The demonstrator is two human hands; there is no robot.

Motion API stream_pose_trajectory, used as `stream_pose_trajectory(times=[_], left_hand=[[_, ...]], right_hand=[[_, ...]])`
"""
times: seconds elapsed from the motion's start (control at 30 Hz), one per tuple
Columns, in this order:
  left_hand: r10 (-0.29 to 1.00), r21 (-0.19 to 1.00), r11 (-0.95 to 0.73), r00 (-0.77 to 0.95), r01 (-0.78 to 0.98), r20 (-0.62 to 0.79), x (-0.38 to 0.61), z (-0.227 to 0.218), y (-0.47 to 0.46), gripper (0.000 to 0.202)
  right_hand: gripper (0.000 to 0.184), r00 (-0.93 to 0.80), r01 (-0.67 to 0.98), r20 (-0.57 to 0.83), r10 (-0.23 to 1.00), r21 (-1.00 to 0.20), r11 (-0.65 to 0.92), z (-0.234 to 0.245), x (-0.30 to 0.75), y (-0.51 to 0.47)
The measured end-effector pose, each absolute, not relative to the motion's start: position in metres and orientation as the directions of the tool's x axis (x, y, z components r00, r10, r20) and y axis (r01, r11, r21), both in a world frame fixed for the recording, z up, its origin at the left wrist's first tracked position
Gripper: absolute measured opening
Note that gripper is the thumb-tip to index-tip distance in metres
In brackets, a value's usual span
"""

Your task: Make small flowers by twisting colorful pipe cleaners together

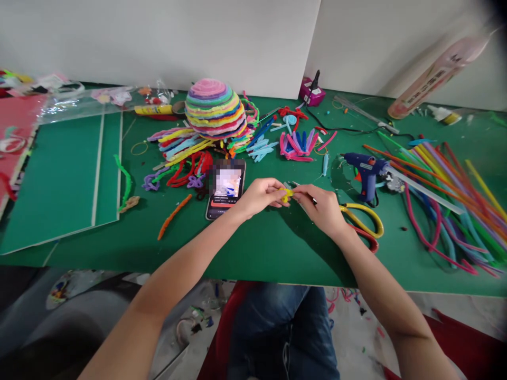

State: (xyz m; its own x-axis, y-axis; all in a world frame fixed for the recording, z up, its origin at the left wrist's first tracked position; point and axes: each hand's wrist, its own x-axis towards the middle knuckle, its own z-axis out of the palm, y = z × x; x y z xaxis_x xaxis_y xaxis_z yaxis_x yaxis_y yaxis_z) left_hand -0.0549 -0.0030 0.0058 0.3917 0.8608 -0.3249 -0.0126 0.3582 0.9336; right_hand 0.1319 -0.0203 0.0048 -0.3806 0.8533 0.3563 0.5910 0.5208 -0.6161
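Observation:
My left hand (261,196) and my right hand (322,208) meet over the green table (269,248). Both pinch a small yellow pipe-cleaner piece (285,194) between the fingertips. A thin metal tool, perhaps tweezers (295,185), pokes out by my right fingers; which hand holds it is unclear. A phone (225,191) lies just left of my left hand. Scissors with yellow and red handles (364,224) lie right beside my right wrist.
A striped multicoloured dome (216,108) sits behind, ringed by loose pipe-cleaner pieces (178,158). A blue glue gun (366,171) and a pile of long coloured stems (447,195) lie to the right. A green board (59,174) lies left. The table's front edge is near my lap.

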Motion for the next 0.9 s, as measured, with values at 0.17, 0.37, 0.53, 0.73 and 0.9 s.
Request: stream_pose_trajectory(times=[0.17,0.37,0.53,0.73,0.9], left_hand=[[0.893,0.902,0.386,0.325,-0.195,-0.312,-0.047,0.003,-0.005,0.013],[0.979,0.999,0.051,0.195,0.008,-0.052,-0.041,-0.008,-0.012,0.019],[0.986,0.961,-0.073,0.167,0.267,0.029,-0.04,-0.009,-0.015,0.014],[0.945,0.815,-0.325,0.199,0.48,0.26,-0.041,-0.004,-0.018,0.005],[0.934,0.816,-0.324,0.297,0.479,0.197,-0.044,0.0,-0.019,0.002]], right_hand=[[0.011,-0.339,0.675,0.442,0.83,-0.501,0.542,0.002,0.127,-0.025],[0.018,-0.551,0.735,0.499,0.668,-0.089,0.673,0.002,0.122,-0.029],[0.018,-0.625,0.717,0.48,0.616,0.041,0.696,0.004,0.119,-0.029],[0.018,-0.635,0.733,0.5,0.589,0.146,0.665,0.014,0.117,-0.031],[0.014,-0.559,0.775,0.536,0.632,0.067,0.629,0.018,0.126,-0.028]])
